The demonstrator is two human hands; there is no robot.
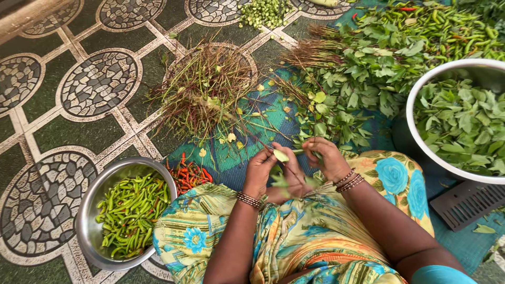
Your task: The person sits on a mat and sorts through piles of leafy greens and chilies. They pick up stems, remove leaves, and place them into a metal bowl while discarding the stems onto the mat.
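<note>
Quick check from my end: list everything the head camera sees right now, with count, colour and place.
Steel bowl: one, silver, lower left, full of green chillies.
Red chillies: small pile, red-orange, beside that bowl.
Stripped stems: one heap, brownish-green, centre on the floor.
Leafy stalks: large pile, green, upper right on the blue mat.
Loose chillies: heap, green, top right.
Big bowl: one, white rim, right, filled with picked leaves.
Green pods: small pile, top centre.
Grate: one, dark, lower right.
Left hand: holds a leaf; bangles at the wrist.
Right hand: pinches a thin stem; bangles at the wrist.
</note>
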